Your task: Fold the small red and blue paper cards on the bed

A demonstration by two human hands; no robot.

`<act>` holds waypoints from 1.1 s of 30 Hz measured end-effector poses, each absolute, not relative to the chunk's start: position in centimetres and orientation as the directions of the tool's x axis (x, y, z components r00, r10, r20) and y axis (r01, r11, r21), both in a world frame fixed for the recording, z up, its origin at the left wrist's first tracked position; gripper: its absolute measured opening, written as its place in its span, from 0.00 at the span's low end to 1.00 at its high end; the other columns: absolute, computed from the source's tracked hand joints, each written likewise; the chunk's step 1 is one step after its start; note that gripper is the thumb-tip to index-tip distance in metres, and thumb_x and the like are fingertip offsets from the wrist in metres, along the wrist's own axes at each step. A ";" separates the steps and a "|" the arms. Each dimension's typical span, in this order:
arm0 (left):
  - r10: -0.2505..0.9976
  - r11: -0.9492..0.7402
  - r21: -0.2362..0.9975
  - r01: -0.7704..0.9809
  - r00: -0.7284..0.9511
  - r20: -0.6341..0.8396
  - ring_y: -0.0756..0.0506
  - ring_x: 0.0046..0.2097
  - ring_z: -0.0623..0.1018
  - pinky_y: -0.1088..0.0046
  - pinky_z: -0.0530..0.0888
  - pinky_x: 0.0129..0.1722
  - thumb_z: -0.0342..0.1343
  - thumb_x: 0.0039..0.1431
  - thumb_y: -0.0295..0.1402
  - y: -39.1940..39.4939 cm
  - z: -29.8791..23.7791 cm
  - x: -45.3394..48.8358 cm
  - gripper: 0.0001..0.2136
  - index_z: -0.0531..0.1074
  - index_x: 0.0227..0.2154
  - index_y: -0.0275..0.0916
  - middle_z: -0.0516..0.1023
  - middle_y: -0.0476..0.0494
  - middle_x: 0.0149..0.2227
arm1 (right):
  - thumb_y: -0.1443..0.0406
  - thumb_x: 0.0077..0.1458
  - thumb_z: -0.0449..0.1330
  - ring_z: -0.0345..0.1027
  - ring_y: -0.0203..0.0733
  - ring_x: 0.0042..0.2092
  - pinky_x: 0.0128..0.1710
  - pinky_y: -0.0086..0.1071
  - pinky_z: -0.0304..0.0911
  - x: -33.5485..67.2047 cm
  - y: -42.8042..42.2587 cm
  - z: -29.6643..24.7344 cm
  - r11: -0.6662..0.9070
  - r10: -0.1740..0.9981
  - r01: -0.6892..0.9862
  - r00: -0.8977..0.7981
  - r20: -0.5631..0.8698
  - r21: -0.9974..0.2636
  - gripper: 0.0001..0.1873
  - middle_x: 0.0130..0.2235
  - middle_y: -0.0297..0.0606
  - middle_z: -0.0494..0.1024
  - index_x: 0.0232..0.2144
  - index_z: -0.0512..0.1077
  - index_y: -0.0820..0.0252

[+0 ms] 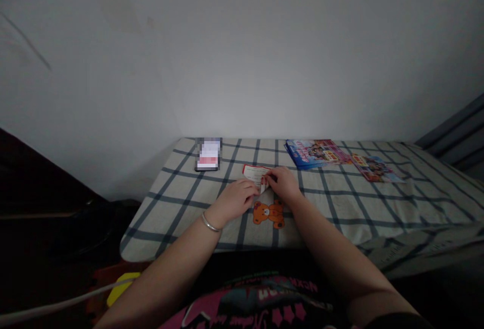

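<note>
Between my hands, just above the checked tablecloth, is a small white paper with a red border [252, 172] and red marks near its lower right part. My left hand [239, 198] pinches its lower left side, fingers curled. On its right side, my right hand [282, 184] grips the paper between thumb and fingers, and the paper looks bent there. A brown teddy bear picture [267, 214] lies on the cloth directly below the paper. The text on the paper is too small to read.
A phone with a blurred screen [208, 154] lies at the back left of the table. At the back right are a stack of colourful printed booklets [315, 153] and another booklet [378, 168]. The checked tablecloth [333, 208] reaches the white wall [264, 57] behind.
</note>
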State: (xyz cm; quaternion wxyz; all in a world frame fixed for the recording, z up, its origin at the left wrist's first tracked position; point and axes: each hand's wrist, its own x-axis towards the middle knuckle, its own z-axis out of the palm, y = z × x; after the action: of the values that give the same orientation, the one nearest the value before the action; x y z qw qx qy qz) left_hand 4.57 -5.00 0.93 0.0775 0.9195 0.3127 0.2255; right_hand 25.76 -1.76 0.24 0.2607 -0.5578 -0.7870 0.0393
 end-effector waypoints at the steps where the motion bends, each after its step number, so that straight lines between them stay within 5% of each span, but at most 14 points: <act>1: 0.606 -0.796 0.285 0.534 0.706 0.367 0.45 0.49 0.73 0.63 0.70 0.54 0.51 0.57 0.22 -5.0 0.9 4.6 0.12 0.75 0.40 0.40 0.78 0.47 0.44 | 0.64 0.58 0.59 0.66 0.44 0.41 0.45 0.35 0.58 25.6 -1.7 0.3 0.372 0.898 0.864 -0.243 0.365 -0.340 0.06 0.36 0.38 0.79 0.33 0.77 0.58; 33: 0.612 -0.790 0.252 0.559 0.701 0.366 0.44 0.49 0.72 0.61 0.71 0.52 0.53 0.57 0.23 -5.1 0.6 4.7 0.15 0.73 0.46 0.41 0.76 0.45 0.45 | 0.63 0.58 0.59 0.65 0.46 0.47 0.49 0.36 0.58 25.0 -2.6 0.8 0.262 0.926 0.920 -0.155 0.344 -0.291 0.06 0.40 0.40 0.78 0.34 0.77 0.56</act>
State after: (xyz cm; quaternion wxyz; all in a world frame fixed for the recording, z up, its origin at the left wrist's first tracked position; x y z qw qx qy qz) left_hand 4.69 -5.06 0.60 0.0607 0.9201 0.3182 0.2200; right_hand 24.97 -2.59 0.81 0.2316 -0.6075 -0.7598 0.0063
